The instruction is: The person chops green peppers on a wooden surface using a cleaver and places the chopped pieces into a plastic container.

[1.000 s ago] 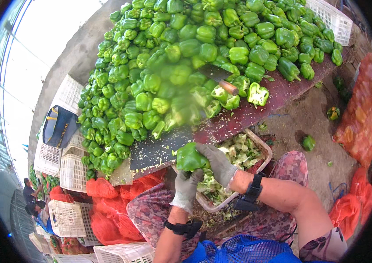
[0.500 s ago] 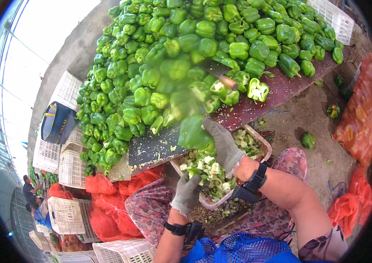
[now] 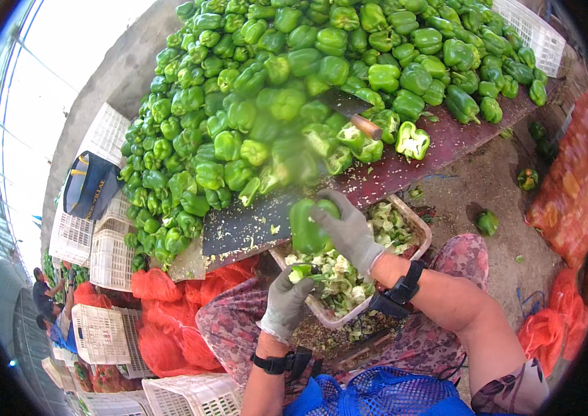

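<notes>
Over the far rim of the tray, the right hand curls fingers round a green pepper; the left hand pinches a cut piece. Scraps lie inside; the pile beyond looks mostly uncut.

Green pepper in right hand

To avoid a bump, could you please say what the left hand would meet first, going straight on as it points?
Probably the green pepper in the right hand, though depth is unclear: the left hand might pass beneath it, over the scraps in the tray.
</notes>
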Demonstrator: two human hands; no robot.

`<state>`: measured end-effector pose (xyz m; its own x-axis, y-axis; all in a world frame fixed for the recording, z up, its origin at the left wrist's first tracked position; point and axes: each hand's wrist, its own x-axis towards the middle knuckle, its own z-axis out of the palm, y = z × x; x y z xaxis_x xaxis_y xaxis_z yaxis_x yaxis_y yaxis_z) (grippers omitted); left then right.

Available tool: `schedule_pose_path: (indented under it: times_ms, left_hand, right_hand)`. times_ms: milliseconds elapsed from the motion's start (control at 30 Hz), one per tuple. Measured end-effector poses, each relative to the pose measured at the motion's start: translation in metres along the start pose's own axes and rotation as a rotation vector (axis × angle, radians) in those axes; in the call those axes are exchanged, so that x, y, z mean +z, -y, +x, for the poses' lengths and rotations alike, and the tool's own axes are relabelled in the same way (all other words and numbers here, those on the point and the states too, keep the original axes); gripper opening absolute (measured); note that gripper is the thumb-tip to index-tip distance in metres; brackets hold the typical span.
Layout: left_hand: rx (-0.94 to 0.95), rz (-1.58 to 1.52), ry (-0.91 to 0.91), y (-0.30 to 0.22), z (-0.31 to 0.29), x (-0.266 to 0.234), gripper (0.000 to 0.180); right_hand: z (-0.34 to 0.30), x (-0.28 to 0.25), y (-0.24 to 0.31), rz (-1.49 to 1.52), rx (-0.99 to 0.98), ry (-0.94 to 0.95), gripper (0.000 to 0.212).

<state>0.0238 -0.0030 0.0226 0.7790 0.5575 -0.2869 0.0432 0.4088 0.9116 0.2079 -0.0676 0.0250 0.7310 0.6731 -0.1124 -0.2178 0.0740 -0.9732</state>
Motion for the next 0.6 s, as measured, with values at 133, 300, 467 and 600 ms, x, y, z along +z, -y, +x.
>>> schedule_pose_path:
  times_ms: [133, 300, 467, 600]
  left_hand:
    - [-0.034, 0.159, -0.074, -0.022, -0.003, 0.005, 0.053]
    - [-0.029, 0.225, -0.066, -0.035, 0.003, -0.015, 0.053]
    - [-0.152, 0.4, -0.057, -0.044, 0.004, -0.021, 0.048]
    - [-0.08, 0.518, 0.071, -0.042, 0.002, -0.022, 0.043]
  right_hand:
    - [-0.007, 0.002, -0.003, -0.437, -0.35, 0.112, 0.059]
    - [-0.012, 0.001, 0.005, -0.573, -0.295, 0.42, 0.05]
    - [-0.018, 0.001, 0.005, -0.617, -0.351, 0.595, 0.057]
    - [-0.014, 0.0, 0.009, -0.722, -0.286, 0.728, 0.061]
